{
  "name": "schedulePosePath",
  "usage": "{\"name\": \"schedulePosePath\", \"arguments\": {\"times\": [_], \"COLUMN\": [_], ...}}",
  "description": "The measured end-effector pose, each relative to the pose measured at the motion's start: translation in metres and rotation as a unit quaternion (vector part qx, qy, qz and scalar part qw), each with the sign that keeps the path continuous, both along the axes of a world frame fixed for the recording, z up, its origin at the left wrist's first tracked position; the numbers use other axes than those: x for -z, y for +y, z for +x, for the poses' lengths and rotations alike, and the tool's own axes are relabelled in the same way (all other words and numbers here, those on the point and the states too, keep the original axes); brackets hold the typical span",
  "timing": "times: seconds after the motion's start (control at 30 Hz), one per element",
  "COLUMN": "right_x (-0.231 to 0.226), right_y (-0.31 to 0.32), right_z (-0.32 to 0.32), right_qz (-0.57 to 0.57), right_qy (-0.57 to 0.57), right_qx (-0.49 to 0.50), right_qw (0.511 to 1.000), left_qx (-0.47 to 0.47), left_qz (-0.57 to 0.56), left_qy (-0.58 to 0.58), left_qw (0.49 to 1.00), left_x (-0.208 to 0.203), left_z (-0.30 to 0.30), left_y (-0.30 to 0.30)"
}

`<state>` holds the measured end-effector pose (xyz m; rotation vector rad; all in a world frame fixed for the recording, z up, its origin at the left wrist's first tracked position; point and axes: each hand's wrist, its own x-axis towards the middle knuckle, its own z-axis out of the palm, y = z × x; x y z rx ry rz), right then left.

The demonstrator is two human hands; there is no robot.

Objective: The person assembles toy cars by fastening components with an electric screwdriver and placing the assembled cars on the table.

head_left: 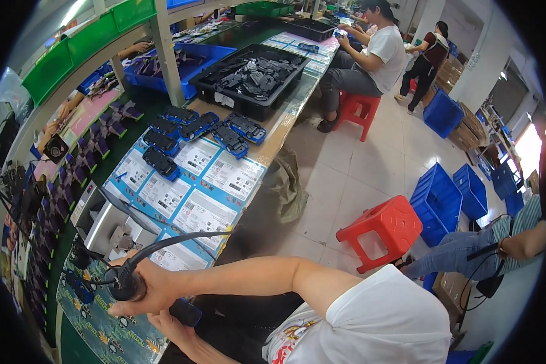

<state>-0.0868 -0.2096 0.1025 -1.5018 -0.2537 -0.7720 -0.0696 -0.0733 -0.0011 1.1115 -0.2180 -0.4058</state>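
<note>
My right hand [148,285] is closed around a black electric screwdriver [126,286], held upright over the bench, its thick cable [182,238] bending off to the right. Just below, my left hand [168,326] grips a blue toy car [186,312] with a dark underside; the hand and my right wrist partly hide it. Beyond my hands, several more toy cars [161,162] lie underside up on printed card sheets [206,211]. Left of the screwdriver rests another blue car [79,286]. A metal fixture [122,238] stands beside my right hand.
A black tray [249,103] of black plastic parts and a blue bin [209,53] stand farther along the bench. A shelf post [168,57] rises at the left. On the floor are a red stool [382,230] and blue crates [437,200]. A co-worker [376,51] sits ahead.
</note>
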Motion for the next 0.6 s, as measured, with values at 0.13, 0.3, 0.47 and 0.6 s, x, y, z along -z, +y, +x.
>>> {"name": "schedulePosePath", "arguments": {"times": [0.13, 0.3, 0.47, 0.6], "right_x": [-0.006, -0.042, -0.055, -0.047], "right_y": [0.002, -0.01, -0.052, -0.051], "right_z": [0.004, 0.002, 0.011, 0.038], "right_qz": [0.038, 0.121, 0.161, 0.119], "right_qy": [-0.026, -0.101, -0.078, -0.114], "right_qx": [-0.005, -0.042, -0.023, 0.0], "right_qw": [0.999, 0.987, 0.984, 0.986], "left_qx": [0.005, 0.04, 0.04, -0.001], "left_qz": [0.011, -0.192, -0.125, -0.13], "left_qy": [-0.022, 0.198, 0.078, 0.105], "left_qw": [1.0, 0.96, 0.988, 0.986], "left_x": [0.009, -0.02, -0.011, -0.013], "left_z": [0.015, 0.028, 0.028, 0.027], "left_y": [0.005, 0.029, -0.003, 0.008]}}
